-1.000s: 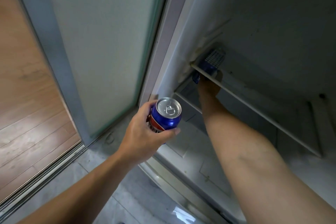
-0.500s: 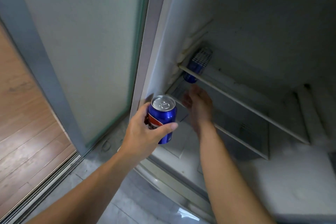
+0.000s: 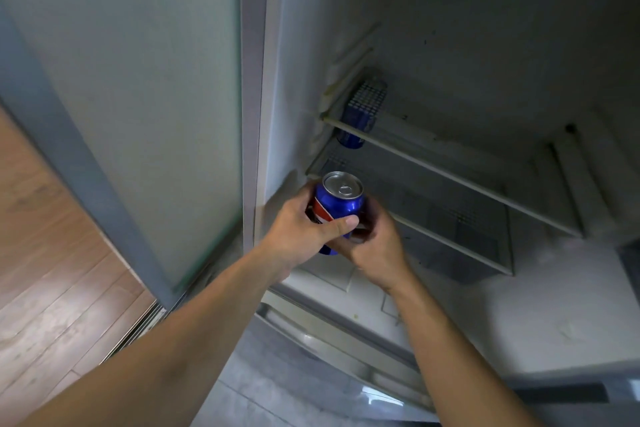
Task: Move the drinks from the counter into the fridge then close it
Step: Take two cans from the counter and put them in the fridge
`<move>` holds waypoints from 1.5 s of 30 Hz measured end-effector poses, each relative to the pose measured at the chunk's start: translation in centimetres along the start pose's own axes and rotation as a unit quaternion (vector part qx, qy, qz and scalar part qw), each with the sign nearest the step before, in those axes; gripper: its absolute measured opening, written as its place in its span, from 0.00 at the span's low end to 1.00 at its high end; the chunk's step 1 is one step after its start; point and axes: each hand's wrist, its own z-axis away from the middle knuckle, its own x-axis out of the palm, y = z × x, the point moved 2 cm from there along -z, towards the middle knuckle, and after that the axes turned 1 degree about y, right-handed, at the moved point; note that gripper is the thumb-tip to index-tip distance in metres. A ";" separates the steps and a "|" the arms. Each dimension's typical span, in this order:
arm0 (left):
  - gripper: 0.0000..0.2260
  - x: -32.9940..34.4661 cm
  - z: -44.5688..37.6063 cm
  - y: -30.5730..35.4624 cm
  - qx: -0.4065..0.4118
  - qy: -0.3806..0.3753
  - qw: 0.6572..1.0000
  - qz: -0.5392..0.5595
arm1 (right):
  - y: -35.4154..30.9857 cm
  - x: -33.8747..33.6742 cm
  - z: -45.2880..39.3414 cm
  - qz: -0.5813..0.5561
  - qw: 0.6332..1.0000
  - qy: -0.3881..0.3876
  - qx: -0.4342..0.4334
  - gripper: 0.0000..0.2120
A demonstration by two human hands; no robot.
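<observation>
From the head view, my left hand (image 3: pixel 304 229) gripped a blue can (image 3: pixel 337 206) upright, thumb across its front and fingers wrapped behind. My right hand (image 3: pixel 375 246) sat just right of it and slightly below, fingers curled against the can's far side and lower edge, so both hands held the one drink. The can hung in front of the open fridge (image 3: pixel 450 28), just short of the lower wire shelf (image 3: pixel 450 218) beyond my knuckles. Farther in and above my hands, a second blue can (image 3: pixel 360 114) stood at the left rear corner of the fridge, crossed by the front bar of the upper shelf (image 3: pixel 450 166). To the left of my left hand stood a frosted glass door (image 3: pixel 121 80), with a wooden floor (image 3: pixel 52 270) beyond it.
</observation>
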 end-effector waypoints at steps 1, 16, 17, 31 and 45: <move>0.28 -0.1 -0.2 -0.1 0.000 -0.013 1.000 -0.009 | 0.4 -0.1 -0.3 -0.007 1.000 0.014 -0.004 0.32; 0.07 -9.4 7.0 -7.1 0.033 0.193 0.976 -0.097 | 4.4 0.1 -11.0 0.006 0.974 0.227 -0.012 0.31; 0.07 -9.7 7.4 -7.3 0.032 0.200 0.974 -0.103 | 4.2 0.5 -11.6 0.013 0.973 0.228 -0.017 0.32; 0.16 -10.4 10.8 -8.2 0.072 0.165 0.970 -0.164 | 3.7 2.1 -16.1 0.098 0.947 0.275 0.131 0.30; 0.08 -14.1 15.9 -12.2 0.009 0.048 0.988 -0.144 | 2.1 5.5 -0.4 0.115 0.927 0.325 0.149 0.07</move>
